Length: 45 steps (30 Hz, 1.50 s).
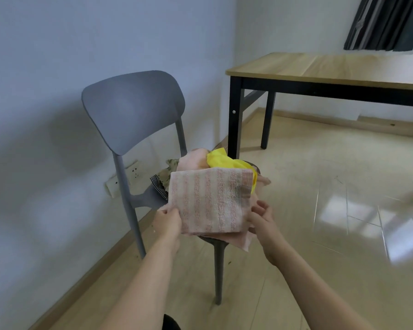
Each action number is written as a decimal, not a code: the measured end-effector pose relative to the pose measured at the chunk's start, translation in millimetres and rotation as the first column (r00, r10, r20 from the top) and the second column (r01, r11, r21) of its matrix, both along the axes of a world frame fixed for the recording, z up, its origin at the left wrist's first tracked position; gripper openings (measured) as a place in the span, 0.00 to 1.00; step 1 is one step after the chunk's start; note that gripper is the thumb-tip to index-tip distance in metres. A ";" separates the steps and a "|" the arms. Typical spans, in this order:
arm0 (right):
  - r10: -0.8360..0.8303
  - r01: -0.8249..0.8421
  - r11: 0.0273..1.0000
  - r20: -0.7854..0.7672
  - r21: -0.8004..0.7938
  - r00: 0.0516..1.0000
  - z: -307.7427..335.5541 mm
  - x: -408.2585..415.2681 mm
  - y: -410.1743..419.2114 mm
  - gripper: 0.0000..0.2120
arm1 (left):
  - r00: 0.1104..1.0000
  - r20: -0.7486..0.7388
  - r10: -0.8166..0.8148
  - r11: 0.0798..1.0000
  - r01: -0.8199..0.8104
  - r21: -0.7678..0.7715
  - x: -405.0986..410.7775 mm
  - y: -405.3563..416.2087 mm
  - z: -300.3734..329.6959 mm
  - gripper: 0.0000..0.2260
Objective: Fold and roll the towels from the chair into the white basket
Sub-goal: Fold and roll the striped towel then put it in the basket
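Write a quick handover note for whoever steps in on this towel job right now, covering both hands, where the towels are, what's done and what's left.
Left hand: pinching the left edge of the pink striped towel.
Right hand: open at the towel's right edge, not clearly gripping.
The striped towel is folded flat and held over the grey chair seat. Behind it on the seat lie the yellow cloth, a pale pink towel and a patterned cloth.
Done: striped towel partly folded.
Left: roll it, then fold and roll the rest. The white basket is not in view; find it first.
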State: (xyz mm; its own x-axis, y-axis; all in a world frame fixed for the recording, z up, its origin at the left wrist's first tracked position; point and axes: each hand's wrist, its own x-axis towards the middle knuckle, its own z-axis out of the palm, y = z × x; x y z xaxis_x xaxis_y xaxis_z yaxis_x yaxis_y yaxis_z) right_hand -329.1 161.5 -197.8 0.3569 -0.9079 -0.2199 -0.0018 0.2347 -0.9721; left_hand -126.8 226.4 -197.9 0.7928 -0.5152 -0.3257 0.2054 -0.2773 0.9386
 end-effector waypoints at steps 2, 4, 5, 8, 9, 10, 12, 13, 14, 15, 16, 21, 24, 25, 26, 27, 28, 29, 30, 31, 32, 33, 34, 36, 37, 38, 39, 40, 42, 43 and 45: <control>0.000 0.000 1.000 -0.068 -0.002 0.998 -5.3 3.4 -10.2 0.29 | 0.992 0.129 0.005 0.996 -0.016 0.089 5.1 -5.5 -8.3 0.09; 0.035 -0.043 0.998 -0.141 -0.054 0.989 -8.4 7.6 -16.9 0.24 | 0.955 0.292 -0.041 0.972 -0.029 0.233 14.0 -9.2 -12.3 0.11; 0.052 -0.069 0.992 -0.156 -0.102 0.986 -10.1 10.0 -20.4 0.20 | 0.933 0.354 -0.065 0.963 -0.035 0.269 16.7 -9.7 -13.1 0.11; 0.097 -0.125 0.982 -0.191 -0.139 0.977 -12.0 11.9 -23.3 0.13 | 0.904 0.410 -0.119 0.976 0.030 0.218 16.8 -7.1 -11.0 0.09; 0.101 -0.119 0.989 -0.185 -0.091 0.977 -11.3 11.6 -23.1 0.14 | 0.902 0.410 -0.133 0.980 0.057 0.193 15.0 -4.4 -9.9 0.09; 0.098 -0.108 0.993 -0.173 -0.051 0.980 -10.5 10.7 -22.9 0.16 | 0.895 0.422 -0.146 0.981 0.076 0.178 13.9 -2.0 -8.9 0.09; 0.087 -0.093 0.995 -0.155 -0.028 0.984 -9.4 8.4 -22.1 0.18 | 0.881 0.440 -0.172 0.980 0.106 0.171 13.3 1.4 -3.6 0.08; 0.078 -0.082 0.996 -0.151 -0.020 0.985 -7.8 8.0 -20.7 0.18 | 0.877 0.439 -0.193 0.977 0.131 0.168 13.8 2.7 -1.7 0.08; 0.070 -0.073 0.997 -0.146 -0.014 0.987 -4.9 7.4 -17.9 0.19 | 0.876 0.431 -0.216 0.974 0.159 0.164 14.4 4.0 -0.3 0.09; 0.064 -0.066 0.998 -0.147 -0.009 0.987 -4.0 6.7 -15.7 0.20 | 0.880 0.415 -0.232 0.971 0.182 0.156 15.7 5.0 -0.2 0.09; 0.060 -0.062 0.998 -0.146 -0.008 0.987 -4.9 5.6 -13.3 0.22 | 0.885 0.397 -0.242 0.969 0.198 0.148 16.3 7.1 0.9 0.09; 0.094 -0.103 0.993 -0.162 -0.050 0.982 -3.6 -0.1 2.0 0.25 | 0.892 0.376 -0.253 0.967 0.242 0.077 21.2 16.0 7.3 0.08; 0.072 -0.085 0.991 -0.119 -0.105 0.990 5.8 -2.5 7.3 0.22 | 0.925 0.287 -0.250 0.966 0.258 0.008 27.0 20.0 14.8 0.04; 0.063 -0.074 0.989 -0.094 -0.126 0.994 11.1 -3.0 9.0 0.20 | 0.937 0.246 -0.248 0.967 0.257 -0.002 28.5 21.7 15.6 0.05; 0.053 -0.062 0.987 -0.065 -0.149 0.996 16.3 -3.7 10.7 0.16 | 0.944 0.211 -0.253 0.966 0.259 -0.002 29.2 23.6 15.7 0.06; 0.052 -0.056 0.985 -0.032 -0.165 0.998 20.6 -4.3 11.9 0.12 | 0.948 0.187 -0.259 0.965 0.264 -0.004 29.2 25.2 15.7 0.07; 0.047 -0.045 0.985 0.007 -0.166 0.999 24.5 -4.5 13.1 0.10 | 0.951 0.164 -0.261 0.964 0.266 -0.011 27.9 26.8 16.8 0.07; 0.036 -0.029 0.988 0.049 -0.152 0.998 28.5 -5.1 14.2 0.10 | 0.960 0.127 -0.251 0.965 0.258 -0.045 25.9 27.8 19.9 0.07; 0.021 -0.009 0.993 0.092 -0.122 0.996 33.1 -5.6 14.8 0.12 | 0.971 0.059 -0.231 0.965 0.236 -0.114 24.0 29.2 25.5 0.06; 0.015 -0.002 0.997 0.150 -0.081 0.989 38.4 -7.2 15.1 0.12 | 0.975 -0.042 -0.217 0.955 0.203 -0.218 22.3 30.4 32.7 0.06; 0.030 -0.020 0.999 0.233 -0.043 0.972 45.0 -8.9 15.6 0.10 | 0.961 -0.153 -0.231 0.924 0.168 -0.343 20.7 32.9 41.5 0.08; 0.071 -0.069 0.997 0.340 -0.019 0.938 50.9 -11.4 15.1 0.08 | 0.931 -0.233 -0.281 0.869 0.144 -0.473 19.2 36.9 50.7 0.09; 0.124 -0.133 0.991 0.442 -0.010 0.888 57.6 -14.6 15.1 0.09 | 0.895 -0.269 -0.355 0.794 0.136 -0.593 18.0 41.6 59.6 0.08; 0.217 -0.229 0.972 0.542 -0.046 0.812 69.4 -22.5 14.8 0.21 | 0.842 -0.226 -0.490 0.641 0.172 -0.748 13.2 50.1 72.0 0.15; 0.254 -0.246 0.965 0.531 -0.087 0.808 73.2 -26.3 14.2 0.26 | 0.843 -0.163 -0.513 0.596 0.213 -0.774 10.9 51.8 75.0 0.19; 0.277 -0.246 0.961 0.483 -0.128 0.831 76.9 -29.3 14.6 0.27 | 0.872 -0.071 -0.484 0.594 0.268 -0.758 7.9 51.5 76.2 0.21; 0.284 -0.231 0.957 0.395 -0.178 0.873 80.3 -31.7 15.2 0.26 | 0.908 0.061 -0.416 0.634 0.337 -0.696 3.6 51.0 77.1 0.21; 0.273 -0.209 0.948 0.276 -0.241 0.922 84.8 -32.6 17.4 0.23 | 0.919 0.216 -0.330 0.694 0.392 -0.604 -1.2 49.6 77.7 0.18; 0.216 -0.176 0.908 0.067 -0.379 0.974 89.9 -34.0 19.4 0.17 | 0.876 0.452 -0.170 0.803 0.389 -0.451 -12.3 47.6 80.5 0.11; 0.192 -0.165 0.886 0.017 -0.433 0.981 92.4 -35.0 20.1 0.15 | 0.843 0.527 -0.109 0.833 0.367 -0.415 -15.8 47.5 81.3 0.08; 0.134 -0.114 0.860 0.004 -0.497 0.991 98.8 -36.5 20.8 0.14 | 0.801 0.597 -0.033 0.853 0.333 -0.400 -18.1 48.0 84.1 0.03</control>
State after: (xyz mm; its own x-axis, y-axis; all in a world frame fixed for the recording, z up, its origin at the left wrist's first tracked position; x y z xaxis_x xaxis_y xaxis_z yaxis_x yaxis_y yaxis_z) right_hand -365.6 182.3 -99.0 0.4727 -0.8415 0.2616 0.0395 -0.2763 -0.9603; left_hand -144.9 274.4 -113.7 0.6252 -0.6350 0.4536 -0.3941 0.2448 0.8859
